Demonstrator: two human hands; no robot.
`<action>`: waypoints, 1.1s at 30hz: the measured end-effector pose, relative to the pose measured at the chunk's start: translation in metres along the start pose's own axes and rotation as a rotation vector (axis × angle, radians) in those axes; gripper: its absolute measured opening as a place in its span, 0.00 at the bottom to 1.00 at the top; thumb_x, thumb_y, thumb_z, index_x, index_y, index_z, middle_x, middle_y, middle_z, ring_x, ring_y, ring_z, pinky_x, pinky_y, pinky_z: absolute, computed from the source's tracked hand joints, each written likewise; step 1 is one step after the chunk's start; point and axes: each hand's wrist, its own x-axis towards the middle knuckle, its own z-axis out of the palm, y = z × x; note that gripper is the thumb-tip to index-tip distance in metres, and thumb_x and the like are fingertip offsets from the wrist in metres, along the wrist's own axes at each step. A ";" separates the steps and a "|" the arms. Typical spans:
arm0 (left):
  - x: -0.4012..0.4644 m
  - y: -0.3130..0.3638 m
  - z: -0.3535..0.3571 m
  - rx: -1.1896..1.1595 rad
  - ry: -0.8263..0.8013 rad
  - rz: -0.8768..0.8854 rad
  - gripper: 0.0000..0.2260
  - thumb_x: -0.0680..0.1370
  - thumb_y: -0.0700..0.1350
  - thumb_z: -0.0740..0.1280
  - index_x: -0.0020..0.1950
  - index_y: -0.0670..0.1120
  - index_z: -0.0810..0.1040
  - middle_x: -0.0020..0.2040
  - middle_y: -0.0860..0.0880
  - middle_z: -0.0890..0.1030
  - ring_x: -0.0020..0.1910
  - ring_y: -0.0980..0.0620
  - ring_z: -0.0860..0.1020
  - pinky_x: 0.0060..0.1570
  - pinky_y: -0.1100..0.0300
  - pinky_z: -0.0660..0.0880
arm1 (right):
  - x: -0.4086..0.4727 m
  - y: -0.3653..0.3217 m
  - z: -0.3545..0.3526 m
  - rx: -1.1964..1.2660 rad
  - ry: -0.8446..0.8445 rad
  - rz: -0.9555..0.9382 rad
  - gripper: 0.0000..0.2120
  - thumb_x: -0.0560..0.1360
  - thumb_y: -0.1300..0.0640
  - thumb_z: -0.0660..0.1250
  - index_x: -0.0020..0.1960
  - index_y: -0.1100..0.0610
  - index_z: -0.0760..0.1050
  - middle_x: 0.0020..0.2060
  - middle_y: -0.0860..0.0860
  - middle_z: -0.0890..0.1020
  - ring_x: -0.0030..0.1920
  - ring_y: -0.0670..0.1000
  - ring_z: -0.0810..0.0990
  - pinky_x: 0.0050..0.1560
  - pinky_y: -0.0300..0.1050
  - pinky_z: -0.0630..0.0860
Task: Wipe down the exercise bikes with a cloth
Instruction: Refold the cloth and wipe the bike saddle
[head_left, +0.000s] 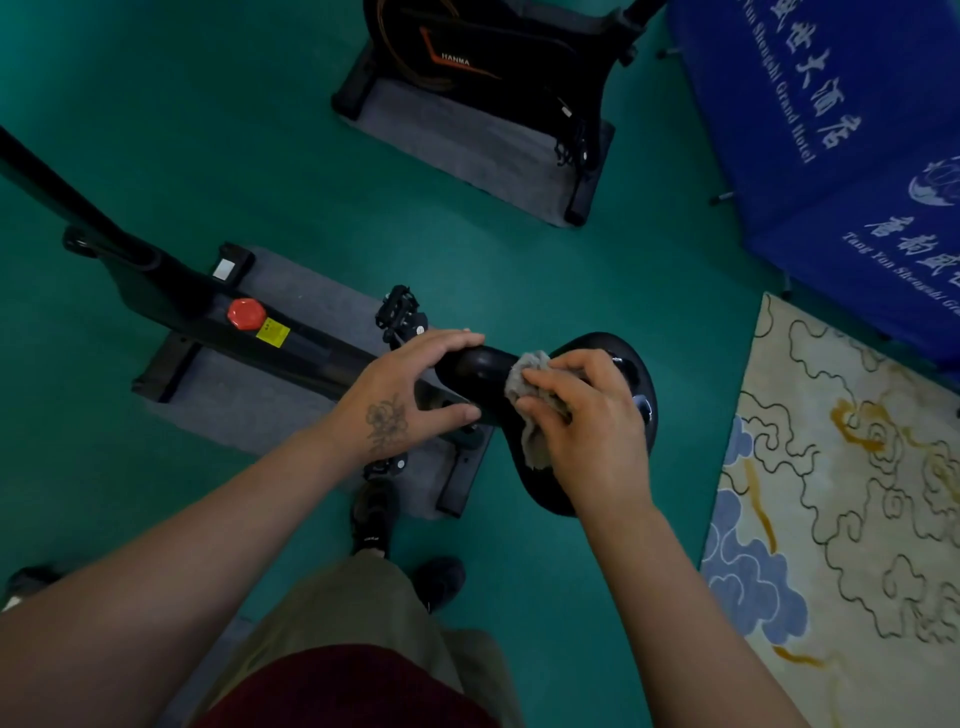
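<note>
We wipe the saddle (597, 364): right hand (587, 415) grips cloth (535, 410), left hand (410, 384) clasps its nose; second bike (493, 67) apparently untouched.

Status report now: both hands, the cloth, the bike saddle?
Left hand grips saddle nose. Right hand presses grey cloth on black saddle. Nothing blocks the wiping.
</note>
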 end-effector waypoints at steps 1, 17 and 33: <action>0.001 0.000 0.000 -0.001 -0.004 0.003 0.32 0.77 0.50 0.80 0.79 0.54 0.73 0.75 0.57 0.75 0.76 0.60 0.72 0.75 0.62 0.69 | 0.000 -0.005 0.002 -0.003 0.022 0.007 0.14 0.74 0.54 0.79 0.59 0.54 0.87 0.55 0.49 0.80 0.56 0.54 0.80 0.55 0.49 0.79; 0.001 0.000 0.000 -0.009 -0.005 -0.008 0.30 0.77 0.52 0.79 0.78 0.55 0.74 0.74 0.59 0.76 0.75 0.60 0.72 0.74 0.61 0.69 | 0.009 0.016 -0.011 -0.030 -0.024 0.051 0.09 0.77 0.58 0.75 0.57 0.53 0.87 0.55 0.45 0.78 0.57 0.53 0.79 0.57 0.52 0.79; 0.008 0.000 -0.011 0.048 -0.075 -0.003 0.31 0.77 0.61 0.76 0.78 0.57 0.73 0.76 0.61 0.74 0.76 0.63 0.70 0.75 0.57 0.69 | 0.042 0.045 -0.034 -0.158 -0.108 0.012 0.09 0.76 0.54 0.77 0.56 0.52 0.87 0.54 0.47 0.79 0.56 0.54 0.74 0.55 0.47 0.74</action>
